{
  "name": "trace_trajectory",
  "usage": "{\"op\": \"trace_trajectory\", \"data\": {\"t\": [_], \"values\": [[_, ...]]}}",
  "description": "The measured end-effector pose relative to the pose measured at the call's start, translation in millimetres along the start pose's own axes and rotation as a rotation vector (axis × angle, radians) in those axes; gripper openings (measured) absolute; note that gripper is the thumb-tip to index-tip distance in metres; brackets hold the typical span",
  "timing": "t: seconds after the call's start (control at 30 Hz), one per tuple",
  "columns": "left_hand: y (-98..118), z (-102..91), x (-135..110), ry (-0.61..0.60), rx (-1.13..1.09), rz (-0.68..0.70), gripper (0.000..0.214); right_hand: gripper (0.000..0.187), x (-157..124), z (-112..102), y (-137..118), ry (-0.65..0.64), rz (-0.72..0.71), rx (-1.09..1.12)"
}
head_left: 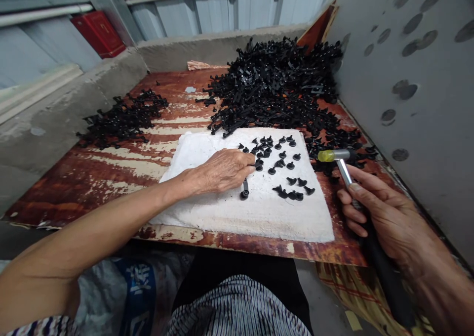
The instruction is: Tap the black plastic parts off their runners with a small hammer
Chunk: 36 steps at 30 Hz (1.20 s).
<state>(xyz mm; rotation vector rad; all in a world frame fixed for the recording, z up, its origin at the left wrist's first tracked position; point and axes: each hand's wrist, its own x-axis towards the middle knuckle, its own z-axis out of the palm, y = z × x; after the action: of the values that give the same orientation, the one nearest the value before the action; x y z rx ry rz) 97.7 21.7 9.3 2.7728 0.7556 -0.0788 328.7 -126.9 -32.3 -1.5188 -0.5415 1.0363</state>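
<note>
- Head view: left hand (227,170) is over the white cloth (207,212), palm down, thumb and forefinger nearly together.
- Those fingertips meet a small black knob among the black knobs (291,143); can't tell if it's pinched or only touched.
- One black bar (245,189) pokes out below the left hand, near end on the cloth; its far end is hidden by the hand.
- Right hand (385,212) is wrapped around a hammer (377,257), thumb along the metal neck, fingers curled in on the grip.
- Hammer head: yellow face to the left, black face to the right, just off the cloth's right edge, in front of scattered black parts.
- Knobs are loose on the right half of the cloth: most sit flat side down with stem up, a tight cluster nearer the person lies tipped.
- Big pile (277,79) of black parts behind the cloth, spilling along its right side.
- Small pile (122,118) of similar parts on the left, well apart from it.
- All on a worn red-brown table (66,188); paint is flaked in pale streaks.
- Red box (99,33) on the concrete ledge (111,79), back left.
</note>
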Motion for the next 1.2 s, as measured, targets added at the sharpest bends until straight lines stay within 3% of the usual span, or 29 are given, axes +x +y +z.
{"op": "trace_trajectory", "data": {"t": [0.07, 0.17, 0.27, 0.33, 0.43, 0.63, 0.8, 0.87, 0.97, 1.1, 1.2], "values": [[1.2, -0.5, 0.1, -0.008, 0.025, -0.006, 0.025, 0.052, -1.2, 1.3, 1.3, -0.028, -0.103, -0.149], [1.3, 1.6, -0.5, 0.017, 0.050, -0.012, 0.025, 0.042, -4.6, 11.4, 1.5, -0.080, -0.488, -0.483], [-0.5, 5.7, -1.3, 0.048, 0.068, 0.005, 0.026, 0.045, -6.7, 29.2, -0.9, -0.202, -0.849, -0.755], [-1.6, 7.9, -1.4, 0.053, 0.078, 0.009, 0.026, 0.047, -6.3, 40.4, -2.9, -0.260, -0.981, -0.874], [-1.9, 9.9, -0.9, 0.052, 0.085, 0.006, 0.027, 0.051, -3.5, 50.1, -4.1, -0.231, -1.115, -0.931], [-3.2, 14.3, -0.8, 0.099, 0.090, 0.029, 0.027, 0.046, -2.8, 52.6, -5.8, -0.236, -1.132, -1.036], [-5.8, 17.0, -1.9, 0.126, 0.064, 0.044, 0.028, 0.050, -16.1, 56.4, -19.0, -0.134, -1.241, -0.909], [-5.2, 16.8, -1.8, 0.115, 0.059, 0.042, 0.027, 0.050, -16.5, 56.5, -19.1, -0.132, -1.216, -1.007], [-4.3, 17.3, -1.0, 0.085, 0.071, 0.018, 0.028, 0.050, -12.5, 54.3, -15.0, -0.228, -1.108, -1.211], [-5.9, 20.3, -0.6, 0.112, 0.083, 0.006, 0.028, 0.050, -12.2, 52.0, -14.6, -0.133, -1.172, -0.988], [-6.7, 21.8, -0.9, 0.107, 0.071, -0.023, 0.028, 0.050, -12.2, 51.8, -14.8, -0.168, -1.129, -1.105]]}}
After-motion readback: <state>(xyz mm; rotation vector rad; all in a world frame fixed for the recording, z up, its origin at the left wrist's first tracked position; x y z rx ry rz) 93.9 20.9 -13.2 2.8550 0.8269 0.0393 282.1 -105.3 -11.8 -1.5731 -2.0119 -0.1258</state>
